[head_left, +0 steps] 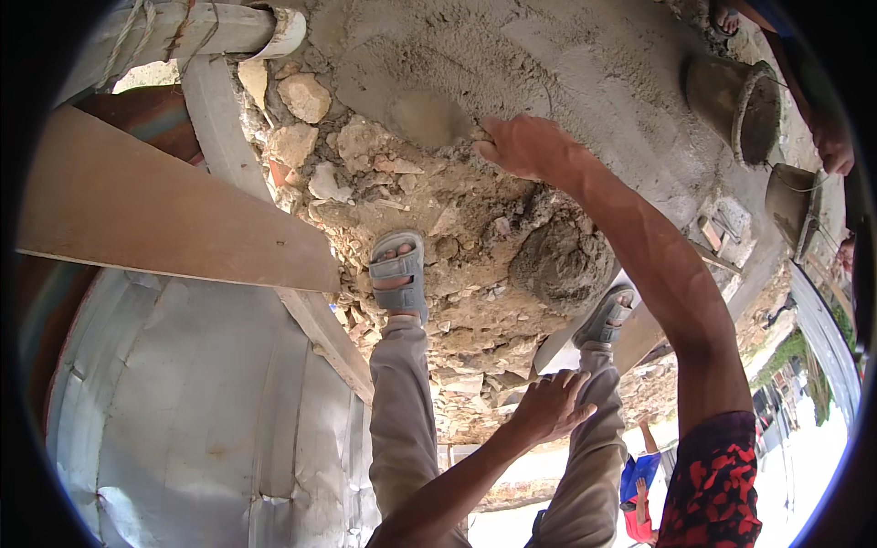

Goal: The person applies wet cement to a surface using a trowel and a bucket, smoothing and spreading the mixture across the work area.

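Arm stretched forward, my right hand (530, 149) is closed around what looks like a trowel (427, 119). Its rounded blade is coated grey and lies flat on the edge of the wet concrete (585, 73); the handle is hidden in my fingers. My left hand (551, 406) rests on my right trouser leg below the knee, fingers loosely apart, holding nothing. A dark lump of wet mix (559, 260) sits on the rubble between my right forearm and my right sandal (607, 315).
Loose stones (306, 98) and rubble border the concrete. At left are a wooden board (174, 205) and metal sheeting (210, 384). Two mortar-stained buckets (708, 96) lie tipped at right, near another person's hand (833, 151). Someone in blue and red (639, 484) is at lower right.
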Available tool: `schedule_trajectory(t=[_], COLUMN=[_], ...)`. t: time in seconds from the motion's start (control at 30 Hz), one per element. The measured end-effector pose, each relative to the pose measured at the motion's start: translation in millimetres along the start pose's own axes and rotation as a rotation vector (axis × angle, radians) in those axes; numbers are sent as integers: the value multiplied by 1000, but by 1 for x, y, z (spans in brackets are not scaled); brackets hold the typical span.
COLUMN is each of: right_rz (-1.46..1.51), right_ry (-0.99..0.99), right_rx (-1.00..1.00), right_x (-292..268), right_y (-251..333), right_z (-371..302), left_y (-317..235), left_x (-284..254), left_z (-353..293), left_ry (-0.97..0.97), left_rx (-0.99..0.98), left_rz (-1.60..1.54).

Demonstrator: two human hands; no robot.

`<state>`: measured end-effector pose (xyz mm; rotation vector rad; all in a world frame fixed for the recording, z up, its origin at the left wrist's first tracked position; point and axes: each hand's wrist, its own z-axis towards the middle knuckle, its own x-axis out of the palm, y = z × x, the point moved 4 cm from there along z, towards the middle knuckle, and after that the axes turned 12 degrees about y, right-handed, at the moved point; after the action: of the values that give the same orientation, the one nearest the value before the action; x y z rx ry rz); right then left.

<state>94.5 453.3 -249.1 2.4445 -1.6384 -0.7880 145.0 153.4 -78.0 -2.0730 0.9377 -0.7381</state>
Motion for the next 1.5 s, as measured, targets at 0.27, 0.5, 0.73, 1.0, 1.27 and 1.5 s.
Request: schedule_trajectory(t=[0.27,0.5,0.73,1.0,1.27,1.5], right_rz=[-52,151,-380,-202,597,1337], right_ry=[71,-236,-36,35,-147,-129], right_rx=[249,78,-62,155,317,619], right_x=[141,239,283,212,357,415], right_y=[-111,-162,-189,-189,-185,-139], right_z=[-126,-246,-233,-160,-265,-273], left_y=[5,22,25,43,48,33], left_x=[13,60,87,122,130,120], left_z=[10,17,32,44,47,51], left_ry=[36,113,252,276,170,355], left_rx=[-1,-33,-112,-128,-60,-207], left_rz=[4,-15,6,-7,92,91])
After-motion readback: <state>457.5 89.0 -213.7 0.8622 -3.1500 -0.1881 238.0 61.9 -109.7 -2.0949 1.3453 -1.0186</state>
